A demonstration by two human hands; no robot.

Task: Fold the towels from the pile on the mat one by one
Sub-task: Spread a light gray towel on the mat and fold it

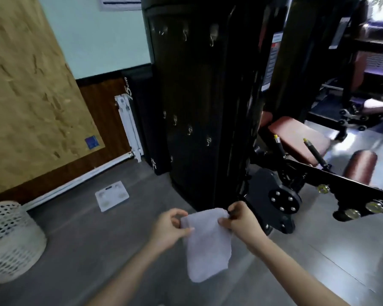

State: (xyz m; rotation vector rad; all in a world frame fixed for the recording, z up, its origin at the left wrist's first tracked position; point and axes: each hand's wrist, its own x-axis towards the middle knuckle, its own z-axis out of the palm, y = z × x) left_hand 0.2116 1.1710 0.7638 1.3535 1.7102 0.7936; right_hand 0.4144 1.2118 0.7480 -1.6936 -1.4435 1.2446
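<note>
Just in front of the tall black machine panel (pixel 197 107), near its foot, one pale grey towel (pixel 208 246) hangs in the air above the grey floor (pixel 97 250). Two hands hold it by its top edge. The left hand (pixel 168 228) pinches the upper left corner between thumb and curled fingers. The right hand (pixel 241 221) pinches the upper right corner in the same way, its knuckles nearest the panel. Between the two hands the top edge runs fairly level, and the rest of the towel drops as one narrow strip with its lower end free.

On the panel itself, three hooks sit in a top row, with more scattered lower down; blur prevents an exact count of those. Left of the panel, one white bathroom scale (pixel 111 196) lies flat on the floor. Further left of the panel stands one white mesh basket (pixel 9 239), at the picture's edge. Behind the panel's left side, one black pad (pixel 144 120) leans against the wall, and one white radiator (pixel 128 127) stands just beside it. Right of the panel are one red-brown seat pad (pixel 296 138), one red-brown roller (pixel 360 168) and two yellow-tipped rods (pixel 279 144).
</note>
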